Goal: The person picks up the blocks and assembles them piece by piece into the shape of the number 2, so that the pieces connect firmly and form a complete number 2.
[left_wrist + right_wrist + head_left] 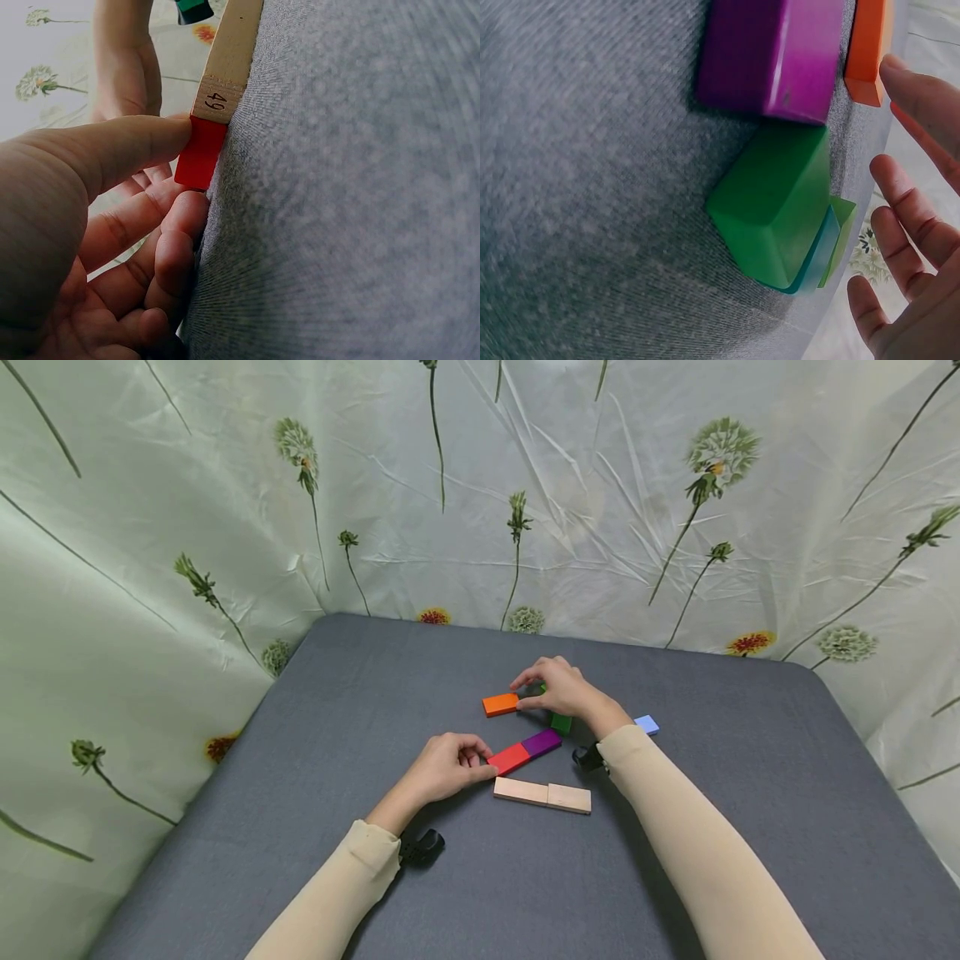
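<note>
My left hand [448,768] pinches the near end of a red block [508,759] between thumb and fingers. End to end with it lies a purple block [542,743]. My right hand [561,687] is over the far part of the group, fingers spread and slightly bent. Its thumb tip is right at the end of an orange block [498,705]. Under that hand sits a green block [772,187], angled against the purple one in the right wrist view. Behind it show a teal block [819,247] and a light green block [843,232], both partly hidden.
Two plain wooden blocks [542,795] lie end to end in front of the red and purple ones. A light blue block [647,724] shows beyond the right sleeve. The grey tabletop [375,693] meets a flowered curtain [480,560] at the back.
</note>
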`<state>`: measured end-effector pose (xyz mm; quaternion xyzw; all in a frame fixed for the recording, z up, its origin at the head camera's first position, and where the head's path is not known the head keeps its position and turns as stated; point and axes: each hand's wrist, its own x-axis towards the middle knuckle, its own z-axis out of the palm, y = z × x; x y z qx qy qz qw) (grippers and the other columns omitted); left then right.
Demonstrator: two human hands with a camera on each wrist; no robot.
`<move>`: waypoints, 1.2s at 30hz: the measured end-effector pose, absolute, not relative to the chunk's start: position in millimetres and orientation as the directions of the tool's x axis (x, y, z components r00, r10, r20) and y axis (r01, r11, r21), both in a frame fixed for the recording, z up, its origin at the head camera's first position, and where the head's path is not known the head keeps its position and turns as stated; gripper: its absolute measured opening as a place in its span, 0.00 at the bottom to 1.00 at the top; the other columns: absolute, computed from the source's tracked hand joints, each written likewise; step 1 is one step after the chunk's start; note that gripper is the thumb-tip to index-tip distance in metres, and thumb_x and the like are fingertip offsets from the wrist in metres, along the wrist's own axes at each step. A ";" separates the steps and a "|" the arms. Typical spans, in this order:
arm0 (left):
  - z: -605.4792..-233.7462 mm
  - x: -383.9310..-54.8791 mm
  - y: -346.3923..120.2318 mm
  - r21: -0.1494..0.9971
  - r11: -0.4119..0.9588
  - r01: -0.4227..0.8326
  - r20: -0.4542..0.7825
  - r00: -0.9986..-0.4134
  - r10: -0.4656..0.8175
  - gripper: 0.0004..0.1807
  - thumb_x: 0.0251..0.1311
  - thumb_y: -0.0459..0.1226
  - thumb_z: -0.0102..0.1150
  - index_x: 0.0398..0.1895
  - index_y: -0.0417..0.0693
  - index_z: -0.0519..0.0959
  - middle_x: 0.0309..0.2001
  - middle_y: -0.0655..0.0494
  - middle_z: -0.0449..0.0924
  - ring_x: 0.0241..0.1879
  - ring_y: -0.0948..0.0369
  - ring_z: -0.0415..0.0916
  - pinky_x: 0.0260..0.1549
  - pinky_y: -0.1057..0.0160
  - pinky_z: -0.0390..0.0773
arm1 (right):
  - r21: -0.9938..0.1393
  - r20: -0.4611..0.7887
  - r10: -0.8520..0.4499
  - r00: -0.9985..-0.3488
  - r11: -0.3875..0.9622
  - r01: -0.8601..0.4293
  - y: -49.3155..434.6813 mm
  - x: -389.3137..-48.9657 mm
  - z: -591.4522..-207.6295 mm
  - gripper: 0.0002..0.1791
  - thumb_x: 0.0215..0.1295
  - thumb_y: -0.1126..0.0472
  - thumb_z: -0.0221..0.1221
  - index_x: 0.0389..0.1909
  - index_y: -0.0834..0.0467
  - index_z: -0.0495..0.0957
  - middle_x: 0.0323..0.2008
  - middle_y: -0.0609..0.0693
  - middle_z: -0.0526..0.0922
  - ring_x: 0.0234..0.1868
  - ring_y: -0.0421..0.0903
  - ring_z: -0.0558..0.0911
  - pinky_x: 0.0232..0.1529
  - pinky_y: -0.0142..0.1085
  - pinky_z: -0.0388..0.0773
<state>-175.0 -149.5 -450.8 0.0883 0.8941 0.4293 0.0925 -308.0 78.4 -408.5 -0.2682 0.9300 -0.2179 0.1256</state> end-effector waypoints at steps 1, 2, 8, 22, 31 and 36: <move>-450.6 -174.7 -149.5 0.784 0.616 0.077 -0.091 -0.967 0.237 0.08 0.63 0.41 0.78 0.40 0.50 0.88 0.26 0.60 0.76 0.27 0.63 0.69 0.28 0.67 0.66 | -0.469 -0.118 -0.554 -0.824 0.762 -0.445 77.9 -307.7 -408.4 0.18 0.71 0.51 0.71 0.59 0.48 0.88 0.63 0.56 0.81 0.69 0.61 0.69 0.72 0.71 0.57; -450.8 -174.5 -149.5 0.785 0.615 0.077 -0.091 -0.967 0.236 0.08 0.63 0.41 0.78 0.40 0.50 0.88 0.26 0.60 0.76 0.26 0.63 0.69 0.27 0.67 0.66 | -0.465 -0.119 -0.555 -0.823 0.764 -0.448 77.5 -307.7 -408.7 0.18 0.71 0.51 0.71 0.59 0.48 0.88 0.62 0.56 0.81 0.69 0.61 0.69 0.72 0.71 0.57; -452.1 -173.8 -149.3 0.786 0.613 0.079 -0.086 -0.968 0.236 0.08 0.62 0.41 0.78 0.39 0.50 0.88 0.26 0.60 0.76 0.26 0.63 0.69 0.27 0.67 0.66 | -0.445 -0.122 -0.558 -0.821 0.770 -0.458 75.2 -306.5 -409.8 0.18 0.71 0.50 0.71 0.59 0.48 0.88 0.62 0.56 0.82 0.69 0.61 0.70 0.71 0.69 0.59; -451.1 -173.6 -148.1 0.785 0.612 0.091 -0.076 -0.968 0.241 0.07 0.62 0.40 0.78 0.39 0.50 0.88 0.26 0.60 0.76 0.26 0.63 0.69 0.27 0.67 0.66 | -0.402 -0.134 -0.541 -0.830 0.795 -0.453 71.6 -306.4 -410.4 0.18 0.70 0.50 0.72 0.58 0.48 0.89 0.63 0.56 0.81 0.66 0.61 0.70 0.68 0.63 0.63; -451.0 -174.8 -148.7 0.790 0.606 0.092 -0.073 -0.968 0.242 0.08 0.62 0.40 0.78 0.40 0.49 0.88 0.26 0.59 0.76 0.25 0.63 0.69 0.26 0.67 0.66 | -0.359 -0.167 -0.477 -0.863 0.845 -0.397 64.8 -314.6 -402.2 0.17 0.70 0.49 0.72 0.56 0.48 0.90 0.60 0.55 0.85 0.66 0.62 0.72 0.67 0.62 0.65; -450.0 -175.1 -148.9 0.791 0.605 0.087 -0.078 -0.968 0.240 0.07 0.62 0.40 0.78 0.39 0.50 0.89 0.25 0.59 0.76 0.25 0.63 0.69 0.26 0.67 0.66 | -0.343 -0.209 -0.400 -0.892 0.884 -0.317 61.2 -320.0 -395.3 0.17 0.69 0.49 0.73 0.56 0.48 0.89 0.61 0.55 0.86 0.68 0.62 0.72 0.68 0.62 0.65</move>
